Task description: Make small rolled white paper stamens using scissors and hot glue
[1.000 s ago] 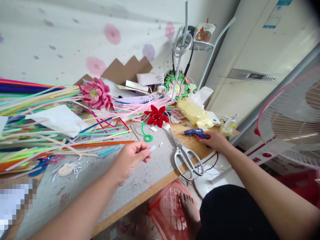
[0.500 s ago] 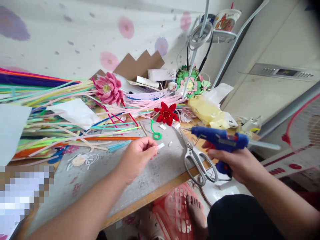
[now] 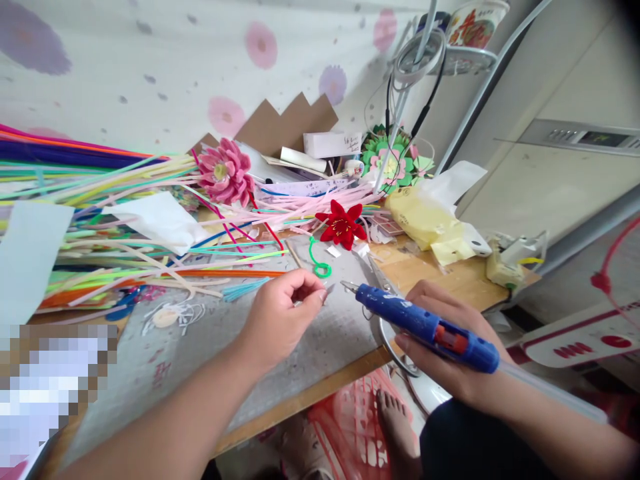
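Observation:
My right hand (image 3: 450,340) grips a blue hot glue gun (image 3: 420,320), its metal nozzle aimed left and a clear glue stick trailing from its back. Facing the nozzle, my left hand (image 3: 293,310) is closed in a pinch on a small thin piece (image 3: 328,291), seen almost edge-on. Beyond my fingers lies a green coiled pipe cleaner (image 3: 321,269). A red fuzzy flower (image 3: 342,225) sits just behind that. The scissors (image 3: 383,273) lie under the glue gun, mostly covered by it and my right hand.
Many coloured pipe cleaners (image 3: 125,253) spread over the left of the table. A pink flower (image 3: 225,172), a white box (image 3: 332,144) and a yellow plastic bag (image 3: 425,217) stand or lie behind. A grey cutting mat (image 3: 200,373) covers the front. A pink plastic basket (image 3: 350,420) is below the edge.
The glue gun has swung left and tilted, its nozzle now close to my left fingertips. The small piece in my left hand has turned from flat to nearly edge-on. The view has shifted slightly.

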Motion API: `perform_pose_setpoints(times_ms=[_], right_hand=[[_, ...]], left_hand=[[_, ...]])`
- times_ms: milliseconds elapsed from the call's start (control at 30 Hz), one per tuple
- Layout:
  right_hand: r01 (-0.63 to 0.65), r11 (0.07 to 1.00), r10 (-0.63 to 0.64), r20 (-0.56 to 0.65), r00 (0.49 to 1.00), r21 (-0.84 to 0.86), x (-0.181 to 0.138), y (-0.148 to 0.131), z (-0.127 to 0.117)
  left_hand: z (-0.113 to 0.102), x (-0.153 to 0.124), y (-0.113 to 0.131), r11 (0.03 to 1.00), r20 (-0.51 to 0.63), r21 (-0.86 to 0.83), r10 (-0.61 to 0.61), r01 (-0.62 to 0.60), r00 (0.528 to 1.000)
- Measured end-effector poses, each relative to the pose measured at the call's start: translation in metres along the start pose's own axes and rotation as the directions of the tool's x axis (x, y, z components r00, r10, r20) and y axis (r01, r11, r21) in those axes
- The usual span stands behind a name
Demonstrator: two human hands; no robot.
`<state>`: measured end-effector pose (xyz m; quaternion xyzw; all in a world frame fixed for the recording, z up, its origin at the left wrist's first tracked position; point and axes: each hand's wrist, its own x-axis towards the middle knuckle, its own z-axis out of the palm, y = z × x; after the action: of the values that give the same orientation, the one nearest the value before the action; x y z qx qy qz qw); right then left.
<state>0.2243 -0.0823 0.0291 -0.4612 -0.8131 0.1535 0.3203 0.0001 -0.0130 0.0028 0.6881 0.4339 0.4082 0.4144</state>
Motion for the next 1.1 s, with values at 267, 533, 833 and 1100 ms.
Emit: perform_pose_setpoints(times_ms=[267,533,833,1100], right_hand=[[-0.010,1.000,0.010,0.027,1.000,0.002,-0.0036,-0.0020,0.0009],[0.013,1.000,-0.012,0.041,0.999,-0.016,-0.0035,-0.0020,-0.0019],[0.006,1.000,-0.006,0.031,1.000,-0.028,-0.0012,-0.0015,-0.0014],[0.033,0.998,-0.031,0.049,0.998,-0.049,-0.0010,-0.0056,-0.0033]], left_hand=[[0.0001,-0.0003,-0.0025,0.998,0.011,0.031,0.054,-0.054,0.998],[0.0006,0.0004,-0.0001,0.996,0.019,0.048,0.070,-0.071,0.997],[-0.0002,0.0007,-0.0026,0.995,0.025,0.050,0.085,-0.087,0.996],[-0.0004,-0.0009,-0.0002,0.995,0.031,0.055,0.084,-0.086,0.996]])
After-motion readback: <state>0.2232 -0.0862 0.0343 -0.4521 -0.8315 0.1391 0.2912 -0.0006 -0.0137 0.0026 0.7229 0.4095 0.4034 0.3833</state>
